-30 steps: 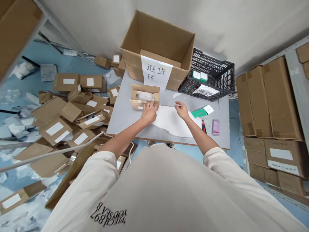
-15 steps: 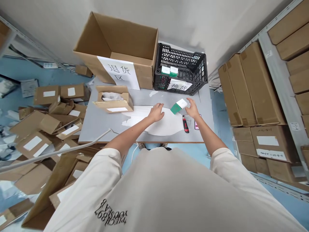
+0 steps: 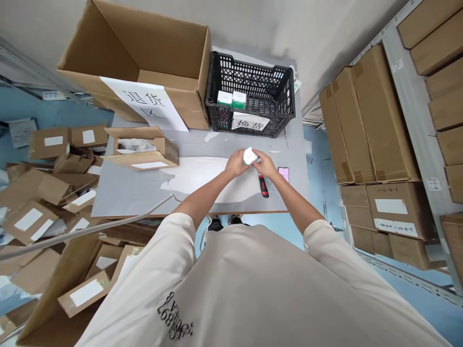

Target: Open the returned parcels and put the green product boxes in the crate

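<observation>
A small white and green box (image 3: 249, 156) is held between my two hands above the table, its white end facing up. My left hand (image 3: 236, 164) closes on its left side, and my right hand (image 3: 265, 165) grips its right side. Just below my right hand lies a red and black utility knife (image 3: 264, 186), its upper end partly hidden. A phone (image 3: 284, 174) with a lit pink screen rests to the right. Beneath my hands spreads a white sheet (image 3: 202, 176) on the grey table (image 3: 133, 195).
A black plastic crate (image 3: 251, 103) at the back holds two white and green boxes. To its left stands a large open carton (image 3: 173, 103) with a paper sign. An open small carton (image 3: 144, 156) contains white wrapping. Cartons (image 3: 376, 120) fill the right shelf; more litter the left floor.
The white and green box was on the table near my right hand; now both hands hold it. My hands have come together, and the view has shifted to the right.
</observation>
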### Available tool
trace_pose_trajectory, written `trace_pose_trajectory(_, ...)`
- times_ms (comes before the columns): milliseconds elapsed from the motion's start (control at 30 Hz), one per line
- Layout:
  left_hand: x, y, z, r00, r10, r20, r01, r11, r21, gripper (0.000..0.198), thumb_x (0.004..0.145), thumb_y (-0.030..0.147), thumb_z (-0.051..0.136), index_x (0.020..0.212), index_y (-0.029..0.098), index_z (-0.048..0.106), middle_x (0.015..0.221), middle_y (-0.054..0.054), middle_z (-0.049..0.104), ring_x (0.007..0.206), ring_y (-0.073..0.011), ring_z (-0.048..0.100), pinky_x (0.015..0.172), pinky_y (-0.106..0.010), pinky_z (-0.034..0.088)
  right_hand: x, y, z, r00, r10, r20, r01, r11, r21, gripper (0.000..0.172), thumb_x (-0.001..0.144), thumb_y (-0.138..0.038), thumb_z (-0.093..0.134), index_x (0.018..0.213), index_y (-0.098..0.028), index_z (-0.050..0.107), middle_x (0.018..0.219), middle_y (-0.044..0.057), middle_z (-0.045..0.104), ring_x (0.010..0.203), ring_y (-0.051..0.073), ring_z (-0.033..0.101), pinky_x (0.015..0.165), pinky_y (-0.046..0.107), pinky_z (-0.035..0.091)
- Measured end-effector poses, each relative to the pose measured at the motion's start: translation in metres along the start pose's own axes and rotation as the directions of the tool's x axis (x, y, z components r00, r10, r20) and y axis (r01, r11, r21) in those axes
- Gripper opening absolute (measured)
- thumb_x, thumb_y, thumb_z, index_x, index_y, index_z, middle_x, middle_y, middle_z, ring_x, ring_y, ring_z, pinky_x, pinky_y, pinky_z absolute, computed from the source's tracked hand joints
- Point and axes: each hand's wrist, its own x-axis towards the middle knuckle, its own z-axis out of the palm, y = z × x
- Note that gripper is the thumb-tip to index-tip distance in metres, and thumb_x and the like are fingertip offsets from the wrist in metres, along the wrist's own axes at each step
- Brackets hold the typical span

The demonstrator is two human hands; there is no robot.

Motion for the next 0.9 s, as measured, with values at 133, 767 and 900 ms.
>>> trace_pose_trajectory(133, -0.011, -0.014, -0.01, 0.998, 0.067, -0.018, -0.066, 0.997, 0.026, 0.077, 0.092, 0.049, 0.089, 0.158, 0.019, 0.064, 0.145, -0.02, 0.075, 0.139, -0.0439, 0.07, 0.119, -0.053, 0.057, -0.013, -0.008, 0.009, 0.999, -0.04, 0.002, 0.04, 0.999, -0.031, 0.064, 0.094, -0.03, 0.073, 0.158, -0.025, 0.073, 0.147, 0.014, 0.079, 0.123, 0.032, 0.076, 0.112, 0.051, 0.066)
trace_pose_trajectory(767, -0.111, -0.132, -0.075, 0.969, 0.198, 0.15, -0.197, 0.98, -0.024, 0.103, 0.083, 0.043, 0.092, 0.174, 0.018, 0.053, 0.167, -0.021, 0.063, 0.147, -0.0386, 0.068, 0.125, -0.047, 0.056, -0.055, -0.076, 0.103, 0.959, -0.193, 0.209, 0.232, 0.956, -0.182, 0.046, 0.11, -0.041, 0.071, 0.152, -0.024, 0.076, 0.13, 0.014, 0.08, 0.111, 0.032, 0.078, 0.101, 0.045, 0.064)
trace_pose_trajectory(900, -0.114, -0.134, -0.078, 0.974, 0.183, 0.133, -0.161, 0.974, -0.159, 0.117, 0.084, 0.049, 0.091, 0.183, 0.019, 0.037, 0.17, -0.023, 0.057, 0.137, -0.0352, 0.075, 0.119, -0.045, 0.06, -0.049, -0.085, 0.09, 0.961, -0.189, 0.204, 0.236, 0.943, -0.236, 0.043, 0.111, -0.053, 0.071, 0.143, -0.025, 0.083, 0.12, 0.013, 0.081, 0.108, 0.032, 0.077, 0.099, 0.043, 0.062)
